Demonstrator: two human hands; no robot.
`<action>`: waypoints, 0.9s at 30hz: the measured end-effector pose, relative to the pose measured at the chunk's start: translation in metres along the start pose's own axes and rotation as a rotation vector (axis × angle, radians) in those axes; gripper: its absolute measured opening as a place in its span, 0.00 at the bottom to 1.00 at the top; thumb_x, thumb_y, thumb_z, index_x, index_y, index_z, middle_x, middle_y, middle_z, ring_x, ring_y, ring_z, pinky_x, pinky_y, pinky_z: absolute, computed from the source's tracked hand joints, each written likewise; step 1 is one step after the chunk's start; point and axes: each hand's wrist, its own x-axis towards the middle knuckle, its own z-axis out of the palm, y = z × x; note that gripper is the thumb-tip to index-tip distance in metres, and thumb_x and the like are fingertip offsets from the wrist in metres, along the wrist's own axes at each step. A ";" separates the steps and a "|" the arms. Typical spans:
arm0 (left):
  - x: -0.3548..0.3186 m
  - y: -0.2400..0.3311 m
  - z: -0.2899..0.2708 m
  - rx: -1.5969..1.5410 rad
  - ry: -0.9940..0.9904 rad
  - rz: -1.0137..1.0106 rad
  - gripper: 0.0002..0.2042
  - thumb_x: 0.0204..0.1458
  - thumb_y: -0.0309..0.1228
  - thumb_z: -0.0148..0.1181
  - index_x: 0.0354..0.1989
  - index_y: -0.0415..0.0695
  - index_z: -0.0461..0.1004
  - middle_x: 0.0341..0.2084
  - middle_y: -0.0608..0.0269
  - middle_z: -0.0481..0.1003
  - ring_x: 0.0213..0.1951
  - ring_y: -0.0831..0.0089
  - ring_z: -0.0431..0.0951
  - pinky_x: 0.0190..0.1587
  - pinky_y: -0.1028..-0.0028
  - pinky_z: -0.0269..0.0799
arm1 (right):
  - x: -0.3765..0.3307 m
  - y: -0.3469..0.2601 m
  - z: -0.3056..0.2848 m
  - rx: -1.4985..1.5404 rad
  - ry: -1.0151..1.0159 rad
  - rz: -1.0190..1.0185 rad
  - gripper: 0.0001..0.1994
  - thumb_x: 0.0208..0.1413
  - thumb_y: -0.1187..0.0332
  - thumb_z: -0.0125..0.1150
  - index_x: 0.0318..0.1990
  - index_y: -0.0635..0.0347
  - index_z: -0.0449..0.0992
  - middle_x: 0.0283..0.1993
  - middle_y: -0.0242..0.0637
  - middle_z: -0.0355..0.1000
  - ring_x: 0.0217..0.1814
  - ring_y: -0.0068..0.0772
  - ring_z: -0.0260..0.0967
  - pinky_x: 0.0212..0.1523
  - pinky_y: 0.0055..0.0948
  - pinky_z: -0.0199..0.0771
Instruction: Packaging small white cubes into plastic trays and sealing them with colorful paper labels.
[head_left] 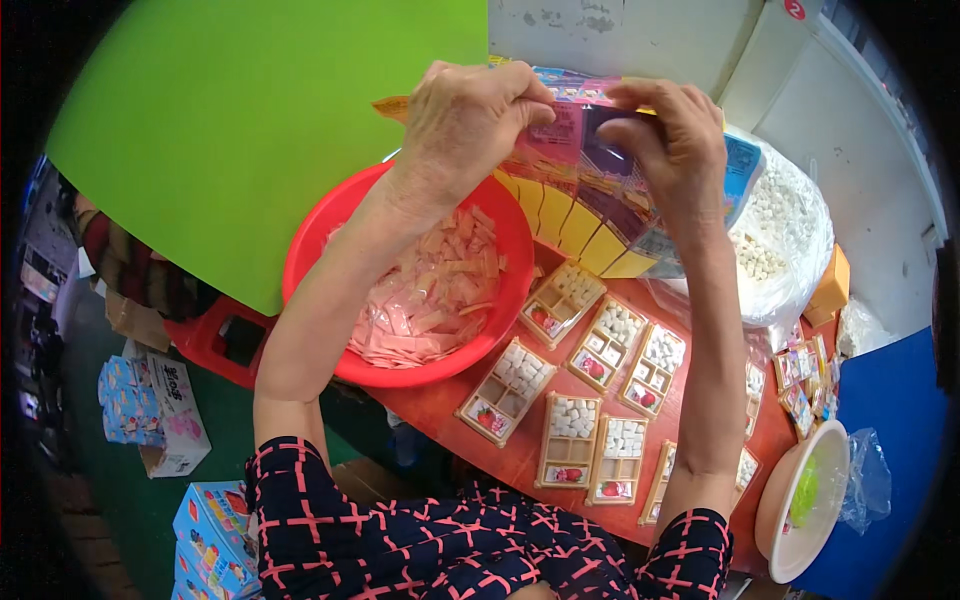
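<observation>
A glossy, multi-coloured printed plastic sheet hangs upright beyond the table's near part, its lower end above the trays. My left hand pinches its top edge between thumb and fingers. Farther right, my right hand is curled at the same top edge, with a gap showing between thumb and index finger; its other fingertips are hidden. Below my left forearm stands a red basin full of pink wrapped strips. Several small compartment trays lie below the sheet, holding white pieces and strawberry-printed packets.
A clear bag of white pieces stands at the right behind my right forearm. A pale basin with something green inside sits at the right table edge. Small packs lie near it. Printed cartons stand at the lower left.
</observation>
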 end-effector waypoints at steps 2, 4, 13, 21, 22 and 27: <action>0.001 0.003 0.003 0.024 -0.006 0.001 0.05 0.39 0.32 0.61 0.23 0.48 0.73 0.17 0.66 0.74 0.22 0.67 0.73 0.34 0.69 0.63 | 0.001 -0.003 0.004 0.013 0.013 -0.037 0.05 0.36 0.75 0.61 0.25 0.60 0.73 0.25 0.31 0.69 0.30 0.30 0.62 0.37 0.25 0.61; 0.001 0.006 0.005 0.035 -0.013 0.005 0.04 0.39 0.32 0.61 0.23 0.48 0.73 0.17 0.67 0.73 0.22 0.67 0.72 0.34 0.69 0.63 | -0.001 0.004 0.007 0.055 -0.099 0.011 0.05 0.37 0.75 0.61 0.25 0.60 0.73 0.26 0.31 0.69 0.30 0.30 0.62 0.36 0.25 0.61; 0.002 -0.002 -0.005 0.205 0.060 0.138 0.04 0.40 0.33 0.60 0.23 0.50 0.74 0.17 0.68 0.73 0.22 0.69 0.72 0.33 0.68 0.61 | 0.005 0.002 0.003 -0.012 0.002 -0.024 0.06 0.38 0.73 0.61 0.26 0.60 0.72 0.24 0.31 0.69 0.28 0.32 0.61 0.36 0.26 0.61; 0.004 -0.006 -0.012 0.082 0.164 0.165 0.02 0.39 0.27 0.60 0.21 0.45 0.74 0.17 0.64 0.73 0.23 0.68 0.74 0.32 0.70 0.64 | 0.003 0.017 0.005 0.178 -0.082 0.120 0.05 0.39 0.78 0.60 0.27 0.60 0.74 0.23 0.32 0.67 0.28 0.26 0.63 0.32 0.25 0.63; 0.004 -0.008 -0.014 0.080 0.166 0.167 0.02 0.39 0.27 0.60 0.21 0.45 0.74 0.17 0.64 0.73 0.23 0.68 0.74 0.32 0.70 0.64 | 0.003 0.020 0.002 0.212 -0.087 0.182 0.05 0.39 0.78 0.59 0.27 0.61 0.74 0.22 0.32 0.67 0.27 0.26 0.63 0.31 0.24 0.63; 0.000 -0.004 -0.011 -0.076 0.167 0.007 0.02 0.41 0.24 0.60 0.24 0.42 0.74 0.19 0.62 0.75 0.21 0.73 0.75 0.23 0.77 0.68 | 0.007 -0.001 0.009 0.028 0.045 0.046 0.07 0.39 0.75 0.61 0.29 0.58 0.74 0.26 0.31 0.70 0.30 0.25 0.66 0.38 0.26 0.64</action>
